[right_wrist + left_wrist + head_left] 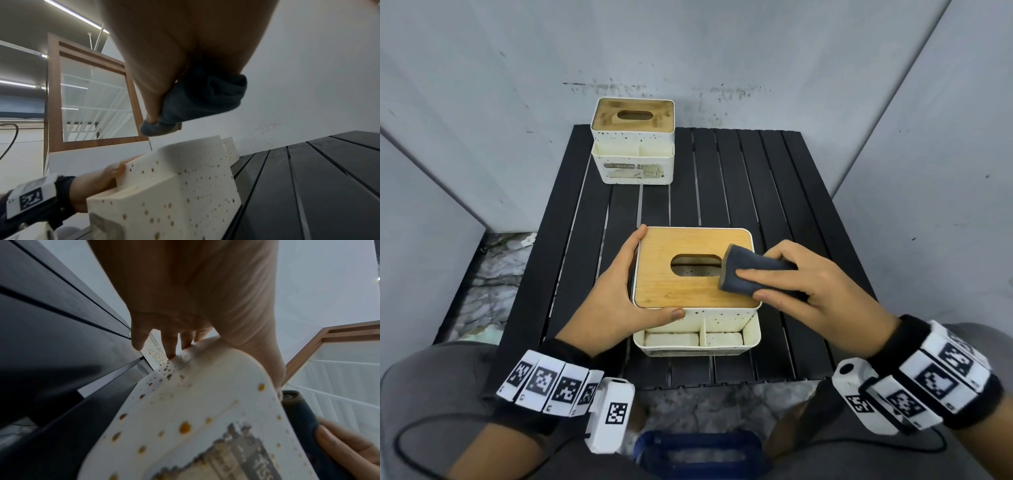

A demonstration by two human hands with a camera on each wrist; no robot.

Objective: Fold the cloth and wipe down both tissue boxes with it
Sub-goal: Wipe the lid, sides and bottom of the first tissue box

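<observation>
The right hand (815, 284) grips the folded dark grey cloth (748, 270) on the near white box's wooden lid (671, 281), near the table's (774, 178) front edge. The left hand (616, 291) clasps the box's corner. Rub flat, hold tight; the far white box (633, 161) waits.

A black slatted worktop (774, 192) carries two speckled white tissue boxes with wooden lids. The near tissue box (697, 318) stands by the front edge, roughly central; the far tissue box (633, 161) stands at the back left corner, well apart from it.
</observation>
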